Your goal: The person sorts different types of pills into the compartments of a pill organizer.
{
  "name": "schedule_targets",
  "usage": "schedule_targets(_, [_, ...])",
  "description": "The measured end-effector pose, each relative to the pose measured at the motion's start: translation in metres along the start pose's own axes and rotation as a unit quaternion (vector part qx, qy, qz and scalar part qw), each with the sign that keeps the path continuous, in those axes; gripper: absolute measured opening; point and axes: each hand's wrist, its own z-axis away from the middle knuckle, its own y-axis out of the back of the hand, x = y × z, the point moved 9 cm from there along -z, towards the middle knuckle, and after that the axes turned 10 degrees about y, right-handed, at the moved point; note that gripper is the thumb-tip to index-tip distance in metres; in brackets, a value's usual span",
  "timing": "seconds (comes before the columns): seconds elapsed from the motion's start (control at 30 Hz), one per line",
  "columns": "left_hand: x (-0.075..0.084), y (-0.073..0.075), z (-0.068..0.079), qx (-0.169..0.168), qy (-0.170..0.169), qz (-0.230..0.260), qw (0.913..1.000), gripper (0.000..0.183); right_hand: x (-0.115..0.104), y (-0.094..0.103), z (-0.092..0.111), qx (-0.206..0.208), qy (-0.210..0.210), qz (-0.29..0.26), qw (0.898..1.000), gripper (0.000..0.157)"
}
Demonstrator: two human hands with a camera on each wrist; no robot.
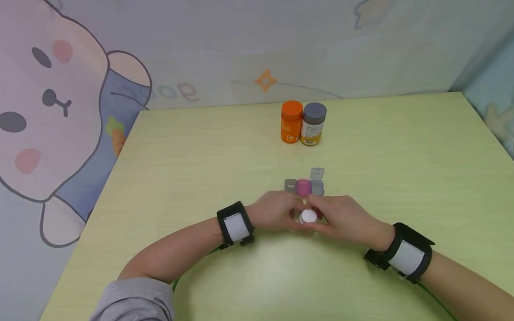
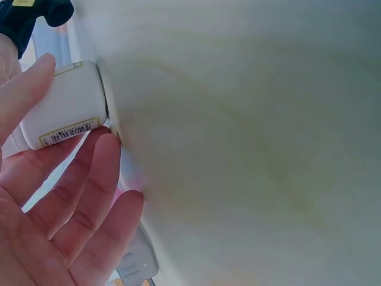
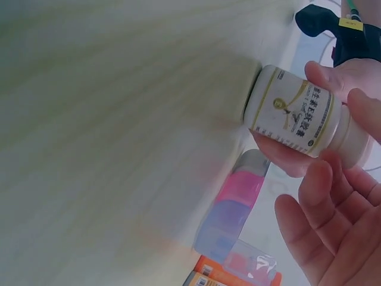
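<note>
A small white pill bottle [image 3: 292, 110] with a gold-trimmed label stands upright on the table between both hands. My left hand [image 1: 277, 210] holds its body, thumb on one side and fingers on the other. At the top, my right hand [image 1: 349, 218] pinches the white cap [image 1: 308, 216] between thumb and index finger, the other fingers loosely bent. Just beyond the hands lies a pill organizer [image 1: 304, 187] with grey, pink and blue compartments. Its blue compartment's clear lid [image 1: 317, 173] is flipped up. The hands partly hide the bottle in the head view.
Farther back on the table [image 1: 192, 156], an orange bottle [image 1: 291, 122] stands beside a grey-capped bottle [image 1: 313, 125] with a white and yellow label. Behind the table's far edge is a wall covering [image 1: 225, 49] with cartoon prints. Both wrists wear black straps, with green cables running off them.
</note>
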Motion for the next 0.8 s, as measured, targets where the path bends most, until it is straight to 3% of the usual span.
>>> schedule_targets(0.23, [0.004,0.000,0.001,-0.002,-0.010,-0.013,0.9999,0.027,0.016,0.005,0.006,-0.010,-0.069,0.040,0.997,0.049])
schedule_targets(0.4, [0.005,0.003,0.003,0.003,-0.015,-0.028,0.9995,0.030,0.019,0.009,0.009,0.003,-0.074,0.036,0.997,0.052])
schedule_targets(0.57, [0.005,0.001,0.003,-0.002,-0.010,-0.035,0.9993,0.033,0.017,0.005,0.014,0.006,-0.086,-0.064,0.994,0.038])
schedule_targets(0.8, [0.003,-0.001,0.002,-0.006,0.000,-0.041,0.9992,0.041,0.016,0.000,0.020,-0.001,-0.087,-0.252,0.964,0.029])
